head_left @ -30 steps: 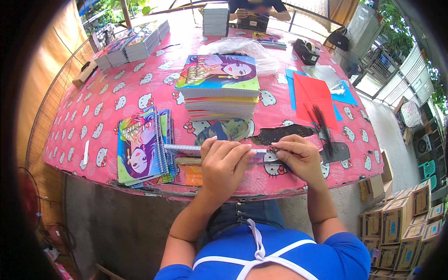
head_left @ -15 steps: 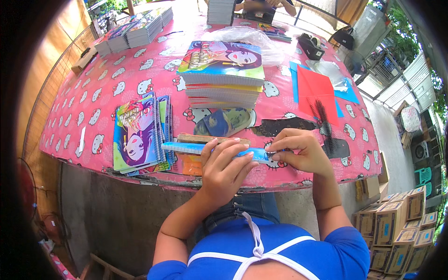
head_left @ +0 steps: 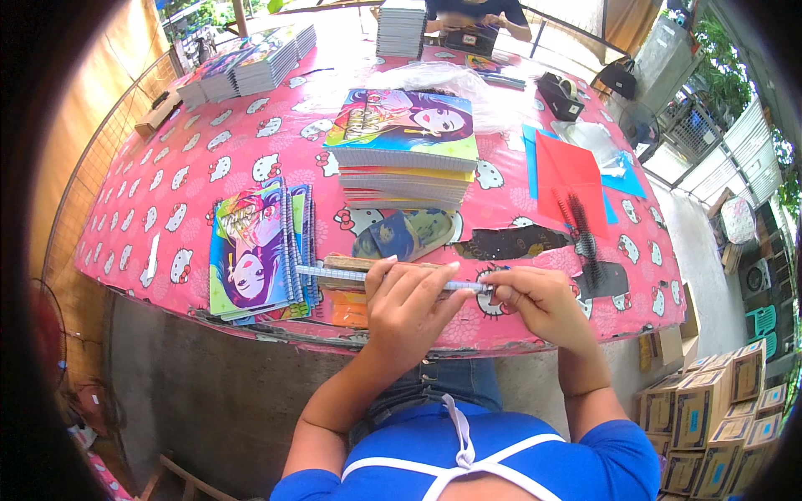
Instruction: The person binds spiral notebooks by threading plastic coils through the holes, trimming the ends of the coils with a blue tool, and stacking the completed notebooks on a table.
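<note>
A thin notebook stands nearly edge-on near the table's front edge, its gridded page edges facing up. My left hand is closed over its middle, fingers laid across it. At the notebook's right end, my right hand pinches what looks like the end of a dark binding coil, mostly hidden by the fingers. Just behind the notebook lies a wooden block, with an orange piece in front. To the left is a pile of spiral notebooks with colourful illustrated covers. Loose black coils lie to the right.
A tall notebook stack stands mid-table behind a patterned slipper. Red and blue sheets and a tape dispenser are at right. More stacks stand far left. Another person sits opposite. Cardboard boxes stand on the floor.
The notebook has tipped so its page edges show instead of its blue cover. Both hands keep their hold, the right still at its right end. The view has shifted slightly.
</note>
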Action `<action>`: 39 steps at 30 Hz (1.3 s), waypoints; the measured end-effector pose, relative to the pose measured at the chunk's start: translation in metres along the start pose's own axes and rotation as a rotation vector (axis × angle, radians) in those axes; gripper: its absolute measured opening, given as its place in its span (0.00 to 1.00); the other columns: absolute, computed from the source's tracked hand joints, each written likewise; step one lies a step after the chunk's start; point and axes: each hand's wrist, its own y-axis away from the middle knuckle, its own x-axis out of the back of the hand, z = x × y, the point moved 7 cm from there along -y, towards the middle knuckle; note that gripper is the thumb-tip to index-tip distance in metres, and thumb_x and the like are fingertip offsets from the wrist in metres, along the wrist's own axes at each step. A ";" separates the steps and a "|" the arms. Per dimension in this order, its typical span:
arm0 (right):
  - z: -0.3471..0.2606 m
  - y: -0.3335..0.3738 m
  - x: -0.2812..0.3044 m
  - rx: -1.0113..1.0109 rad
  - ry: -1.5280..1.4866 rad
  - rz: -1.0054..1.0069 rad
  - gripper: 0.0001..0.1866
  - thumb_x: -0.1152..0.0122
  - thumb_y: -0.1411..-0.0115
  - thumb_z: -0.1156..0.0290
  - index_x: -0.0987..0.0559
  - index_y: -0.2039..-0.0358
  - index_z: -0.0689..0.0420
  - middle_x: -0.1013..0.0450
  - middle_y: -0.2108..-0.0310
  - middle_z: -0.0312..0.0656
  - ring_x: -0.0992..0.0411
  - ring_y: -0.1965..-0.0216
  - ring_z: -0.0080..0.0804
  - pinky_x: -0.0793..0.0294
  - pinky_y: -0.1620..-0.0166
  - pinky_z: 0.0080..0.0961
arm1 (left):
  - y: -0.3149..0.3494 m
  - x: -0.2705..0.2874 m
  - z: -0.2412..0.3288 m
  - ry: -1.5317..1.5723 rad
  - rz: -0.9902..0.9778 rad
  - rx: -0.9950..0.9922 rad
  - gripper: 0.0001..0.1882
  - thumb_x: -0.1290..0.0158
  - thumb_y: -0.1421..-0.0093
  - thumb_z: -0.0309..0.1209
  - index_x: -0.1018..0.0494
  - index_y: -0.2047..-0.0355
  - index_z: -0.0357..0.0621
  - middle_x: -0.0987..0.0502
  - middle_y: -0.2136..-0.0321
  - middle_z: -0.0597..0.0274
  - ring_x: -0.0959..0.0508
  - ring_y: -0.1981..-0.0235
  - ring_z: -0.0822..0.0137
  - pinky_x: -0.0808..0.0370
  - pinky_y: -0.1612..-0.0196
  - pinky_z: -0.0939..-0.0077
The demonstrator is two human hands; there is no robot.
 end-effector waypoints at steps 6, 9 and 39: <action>-0.010 0.000 -0.001 0.155 0.162 0.278 0.12 0.37 0.44 0.73 0.25 0.60 0.60 0.30 0.71 0.46 0.28 0.72 0.44 0.29 0.68 0.33 | -0.013 0.003 -0.006 -0.123 -0.061 0.040 0.14 0.31 0.56 0.36 0.20 0.68 0.49 0.23 0.73 0.71 0.24 0.66 0.68 0.43 0.43 0.59; -0.017 -0.002 -0.006 0.195 0.222 0.260 0.10 0.38 0.42 0.71 0.24 0.61 0.60 0.29 0.71 0.46 0.28 0.71 0.45 0.28 0.68 0.34 | -0.008 0.002 -0.008 -0.094 -0.067 0.037 0.14 0.31 0.57 0.36 0.21 0.70 0.50 0.22 0.73 0.72 0.24 0.66 0.69 0.44 0.42 0.58; 0.064 -0.058 0.012 0.172 -0.621 0.023 0.14 0.33 0.53 0.74 0.27 0.68 0.61 0.28 0.73 0.40 0.29 0.70 0.29 0.27 0.60 0.28 | -0.007 0.000 -0.028 0.044 -0.034 0.121 0.22 0.29 0.63 0.36 0.23 0.65 0.50 0.21 0.72 0.68 0.23 0.64 0.64 0.40 0.46 0.59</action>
